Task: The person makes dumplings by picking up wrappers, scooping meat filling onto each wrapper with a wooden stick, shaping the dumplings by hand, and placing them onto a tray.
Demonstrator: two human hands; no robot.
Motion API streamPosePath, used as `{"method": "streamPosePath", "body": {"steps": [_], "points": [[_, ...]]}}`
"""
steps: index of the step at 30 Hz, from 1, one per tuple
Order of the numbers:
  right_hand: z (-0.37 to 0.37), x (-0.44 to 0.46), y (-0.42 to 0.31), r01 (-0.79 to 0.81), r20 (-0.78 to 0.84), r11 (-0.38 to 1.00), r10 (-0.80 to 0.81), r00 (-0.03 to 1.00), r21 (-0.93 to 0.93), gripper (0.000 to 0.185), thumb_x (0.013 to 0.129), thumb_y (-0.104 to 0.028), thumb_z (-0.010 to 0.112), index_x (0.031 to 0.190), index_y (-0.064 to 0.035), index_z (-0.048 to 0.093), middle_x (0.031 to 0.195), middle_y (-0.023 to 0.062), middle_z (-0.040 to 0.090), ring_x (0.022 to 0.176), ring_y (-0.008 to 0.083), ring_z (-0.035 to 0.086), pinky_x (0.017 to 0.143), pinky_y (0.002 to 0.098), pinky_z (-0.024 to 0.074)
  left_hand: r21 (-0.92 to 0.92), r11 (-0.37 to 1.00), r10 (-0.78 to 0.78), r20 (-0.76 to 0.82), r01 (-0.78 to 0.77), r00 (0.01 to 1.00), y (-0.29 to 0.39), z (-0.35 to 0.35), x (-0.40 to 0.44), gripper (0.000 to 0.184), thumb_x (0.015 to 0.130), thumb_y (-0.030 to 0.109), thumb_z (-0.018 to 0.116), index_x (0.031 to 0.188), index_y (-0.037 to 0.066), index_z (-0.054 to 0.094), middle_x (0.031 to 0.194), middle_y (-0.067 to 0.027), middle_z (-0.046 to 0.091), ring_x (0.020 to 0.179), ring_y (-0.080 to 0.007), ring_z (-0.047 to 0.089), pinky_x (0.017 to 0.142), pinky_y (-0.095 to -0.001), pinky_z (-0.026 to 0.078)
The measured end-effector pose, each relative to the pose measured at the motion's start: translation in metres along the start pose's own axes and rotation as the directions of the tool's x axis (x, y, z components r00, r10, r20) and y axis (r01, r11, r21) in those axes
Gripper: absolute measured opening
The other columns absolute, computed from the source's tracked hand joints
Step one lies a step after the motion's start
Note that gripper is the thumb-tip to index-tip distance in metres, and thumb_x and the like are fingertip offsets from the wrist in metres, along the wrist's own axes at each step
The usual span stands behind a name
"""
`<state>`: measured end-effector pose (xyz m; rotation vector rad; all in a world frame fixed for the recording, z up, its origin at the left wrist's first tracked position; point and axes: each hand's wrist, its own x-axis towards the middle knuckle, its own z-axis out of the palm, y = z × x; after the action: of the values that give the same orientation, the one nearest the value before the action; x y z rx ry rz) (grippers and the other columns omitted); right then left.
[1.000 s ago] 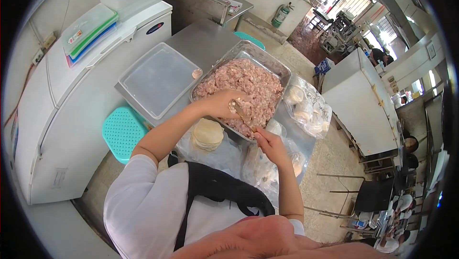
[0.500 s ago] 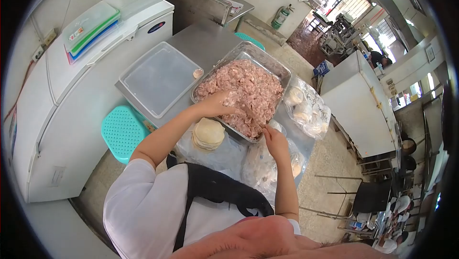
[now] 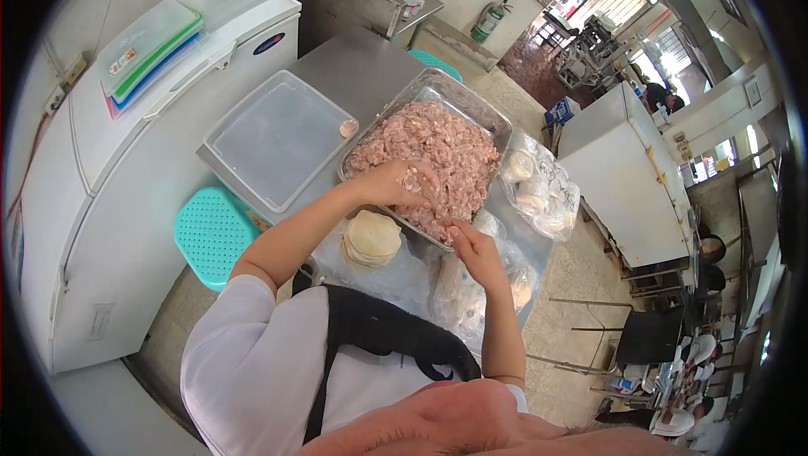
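The work looks barely begun: one small piece [image 3: 348,129] lies on the tub [image 3: 278,136], while plenty of mince [image 3: 438,132] seems left in the pan [image 3: 459,91] on the worktop [image 3: 353,56]. The left hand [image 3: 393,184] cups a lump [image 3: 411,180] over it; the right hand [image 3: 478,250] seems clamped on a slim tool [image 3: 444,219], mostly hidden. There are one tub, one pan, one stack of wrappers [image 3: 371,239], uncountable, and at least two bags [image 3: 539,188].
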<state>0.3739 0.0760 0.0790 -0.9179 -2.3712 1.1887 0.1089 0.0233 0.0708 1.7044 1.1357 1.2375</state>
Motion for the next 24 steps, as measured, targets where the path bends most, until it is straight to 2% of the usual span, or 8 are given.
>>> {"method": "streamPosePath", "body": {"steps": [4,8,10,13,17,19,22,24], "points": [[0.008,0.015,0.003,0.291,-0.046,0.916,-0.315,0.948,-0.274,0.026,0.097,-0.023,0.059,0.111,-0.0025,0.065,0.072,0.0093,0.06,0.067,0.0222,0.062,0.061,0.0328,0.0471,0.087,0.996,-0.039,0.163,0.025,0.986,-0.02,-0.02,-0.004,0.034,0.077,0.025,0.078,0.101,0.006,0.065,0.101,-0.0092,0.068,0.093,-0.0185,0.063,0.084,-0.0329,0.049],[-0.016,0.02,-0.032,0.145,-0.039,0.848,-0.191,0.981,-0.51,0.024,0.094,-0.022,0.062,0.11,-0.0055,0.067,0.078,0.0137,0.062,0.069,0.0309,0.063,0.063,0.0372,0.0487,0.231,0.963,-0.156,0.05,0.141,0.986,-0.025,-0.031,-0.007,0.031,0.075,0.025,0.079,0.094,0.005,0.064,0.089,-0.0077,0.067,0.084,-0.019,0.063,0.077,-0.034,0.049],[-0.004,0.016,-0.058,0.104,-0.229,0.817,-0.278,0.933,-0.568,0.022,0.092,-0.021,0.063,0.109,-0.0083,0.067,0.078,0.0127,0.061,0.071,0.0331,0.062,0.065,0.0403,0.0493,0.287,0.939,-0.184,-0.04,0.188,0.982,-0.025,-0.037,-0.008,0.032,0.074,0.026,0.079,0.093,0.005,0.063,0.086,-0.0078,0.067,0.083,-0.0198,0.064,0.075,-0.0349,0.049],[0.01,0.025,-0.054,0.082,-0.167,0.796,-0.225,0.96,-0.599,0.021,0.092,-0.02,0.063,0.109,-0.0088,0.067,0.081,0.0122,0.062,0.072,0.033,0.063,0.064,0.0407,0.0491,0.19,0.966,-0.19,0.066,0.175,0.98,-0.024,-0.048,-0.006,0.035,0.074,0.028,0.08,0.093,0.004,0.063,0.089,-0.0091,0.068,0.084,-0.0226,0.064,0.075,-0.0361,0.049],[-0.006,0.03,-0.074,0.003,-0.181,0.833,-0.123,0.976,-0.553,0.022,0.093,-0.019,0.061,0.111,-0.0068,0.066,0.088,0.0141,0.065,0.077,0.0343,0.064,0.067,0.0398,0.0504,0.197,0.98,-0.024,-0.083,0.04,0.996,-0.021,-0.062,-0.01,0.04,0.074,0.03,0.082,0.099,0.005,0.063,0.091,-0.0081,0.068,0.083,-0.0196,0.063,0.076,-0.0333,0.049],[0.002,0.031,-0.08,0.107,-0.256,0.904,-0.228,0.94,-0.413,0.022,0.095,-0.023,0.058,0.11,-0.0103,0.065,0.089,0.0141,0.065,0.076,0.0358,0.064,0.065,0.0431,0.0515,0.152,0.988,-0.014,-0.074,0.025,0.997,-0.022,-0.069,-0.009,0.042,0.073,0.031,0.083,0.1,0.005,0.063,0.092,-0.0081,0.068,0.085,-0.0189,0.063,0.077,-0.0326,0.049],[0.031,0.045,-0.067,0.077,-0.18,0.873,-0.185,0.966,-0.481,0.024,0.096,-0.025,0.056,0.113,-0.0089,0.063,0.095,0.0156,0.066,0.081,0.0373,0.065,0.068,0.0443,0.0517,-0.026,0.995,-0.096,0.073,0.098,0.993,-0.029,-0.08,-0.003,0.047,0.072,0.033,0.084,0.105,0.006,0.063,0.097,-0.0083,0.068,0.091,-0.0187,0.062,0.081,-0.0331,0.049],[0.037,0.051,-0.051,0.057,-0.176,0.907,-0.142,0.974,-0.417,0.026,0.096,-0.025,0.055,0.115,-0.0083,0.061,0.1,0.0169,0.066,0.086,0.0375,0.065,0.072,0.0447,0.0514,0.049,0.972,-0.227,-0.043,0.229,0.973,-0.037,-0.089,-0.002,0.047,0.071,0.032,0.085,0.104,0.006,0.064,0.099,-0.0085,0.069,0.097,-0.0194,0.062,0.082,-0.0346,0.048]]}}
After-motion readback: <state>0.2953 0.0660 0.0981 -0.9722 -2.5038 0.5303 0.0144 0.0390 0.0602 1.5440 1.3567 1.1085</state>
